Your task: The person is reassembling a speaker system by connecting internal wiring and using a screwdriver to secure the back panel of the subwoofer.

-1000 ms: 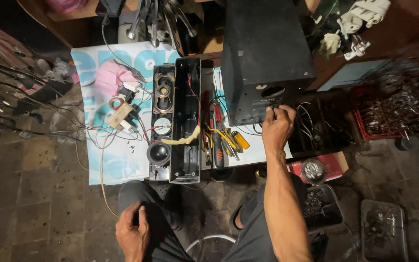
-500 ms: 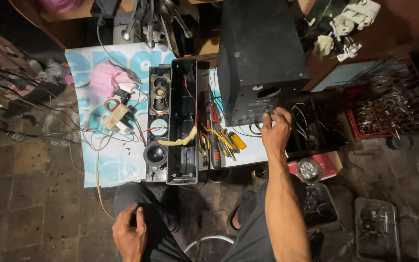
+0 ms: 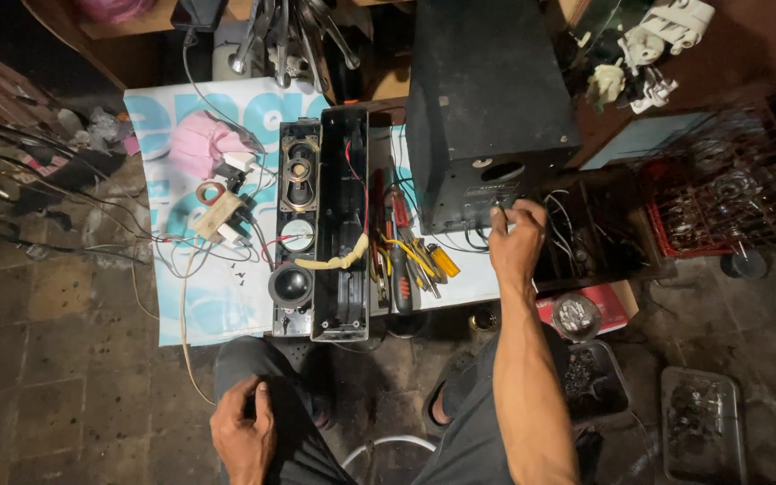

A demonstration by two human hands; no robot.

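My right hand [image 3: 515,239] reaches forward to the front lower edge of a large black speaker box [image 3: 487,108], its fingers curled among thin wires [image 3: 496,216] there. Whether it grips a wire is hard to tell. My left hand [image 3: 242,429] rests on my knee, fingers loosely apart, holding nothing. Left of the box lies an opened long black speaker cabinet [image 3: 341,224] with its driver panel [image 3: 296,224] beside it. Several screwdrivers and pliers [image 3: 406,256] lie between the cabinet and the box.
A blue and white printed sheet [image 3: 181,296] covers the floor under the parts. A pink cloth [image 3: 199,144] and a small transformer [image 3: 219,216] lie on it. A red wire crate [image 3: 729,198], trays of small parts [image 3: 702,422] and loose cables [image 3: 11,198] surround the spot.
The view has shifted slightly. My right hand has stayed at the box's lower edge, fingers working among the wires. My left hand remains on my knee.
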